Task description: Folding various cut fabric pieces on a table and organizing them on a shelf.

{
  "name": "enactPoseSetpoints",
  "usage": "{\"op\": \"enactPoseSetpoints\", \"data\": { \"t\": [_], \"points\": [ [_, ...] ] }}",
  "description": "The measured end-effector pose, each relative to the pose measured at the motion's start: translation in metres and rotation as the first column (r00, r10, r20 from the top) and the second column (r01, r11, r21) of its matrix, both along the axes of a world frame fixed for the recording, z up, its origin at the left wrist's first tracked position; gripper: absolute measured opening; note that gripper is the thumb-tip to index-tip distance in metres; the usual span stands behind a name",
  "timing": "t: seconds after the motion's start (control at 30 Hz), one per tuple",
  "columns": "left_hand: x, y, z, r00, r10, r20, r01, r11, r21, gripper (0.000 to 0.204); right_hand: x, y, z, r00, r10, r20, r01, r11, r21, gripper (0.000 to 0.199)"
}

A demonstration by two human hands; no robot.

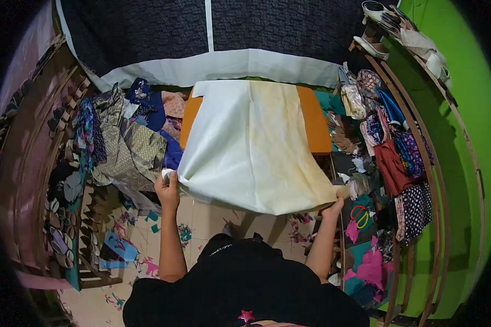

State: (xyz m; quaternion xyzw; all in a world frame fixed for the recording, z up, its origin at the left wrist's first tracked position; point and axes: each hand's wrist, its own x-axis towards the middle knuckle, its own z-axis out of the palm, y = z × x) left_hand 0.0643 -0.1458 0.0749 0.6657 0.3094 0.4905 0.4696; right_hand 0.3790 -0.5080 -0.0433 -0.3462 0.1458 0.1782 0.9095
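A wide white sheet of material [223, 147], yellowed along its right side, stretches between my two hands. Its far part lies over an orange tabletop [317, 128], while the near edge sags in the air toward me. My left hand [168, 188] grips the near left corner, thumb on top. At the near right corner, my right hand [334, 204] pinches the yellowed edge. Most of the orange top is hidden under the sheet.
Patterned fabric [128, 147] is heaped left of the table. Wooden racks [84, 229] with shoes stand farther left. To the right are piled cloths [390, 163], scissors with red and yellow handles [359, 216] and pink scraps [372, 267]. Fabric scraps litter the tiled floor [202, 218].
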Motion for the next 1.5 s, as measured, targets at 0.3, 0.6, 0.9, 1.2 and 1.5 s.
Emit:
{"op": "enactPoseSetpoints", "data": {
  "t": [0.3, 0.6, 0.9, 1.2, 1.5],
  "points": [
    [-0.036, -0.077, -0.022, 0.996, -0.035, -0.078, 0.037, 0.999, 0.029, 0.019, -0.021, -0.087, 0.007, 0.953, -0.083, 0.29, -0.011, 0.951, 0.31, 0.042],
    [-0.08, -0.14, -0.017, 0.983, 0.008, -0.185, 0.003, 0.998, 0.057, 0.025, -0.068, -0.163, 0.064, 0.978, -0.011, 0.207, 0.043, 0.988, -0.148, 0.041],
    [-0.121, -0.144, -0.001, 0.969, 0.176, -0.174, -0.164, 0.983, 0.081, 0.028, -0.078, -0.207, 0.092, 0.818, 0.002, 0.575, -0.048, 0.997, 0.065, 0.058],
    [-0.143, -0.15, 0.05, 0.957, 0.28, -0.077, -0.271, 0.956, 0.114, 0.026, -0.102, -0.217, 0.103, 0.697, 0.069, 0.713, -0.118, 0.993, 0.019, 0.061],
    [-0.132, -0.122, 0.073, 0.964, 0.213, 0.16, -0.209, 0.977, -0.039, 0.022, -0.082, -0.188, 0.112, 0.632, 0.06, 0.773, -0.21, 0.973, 0.096, 0.061]
  ]
}}
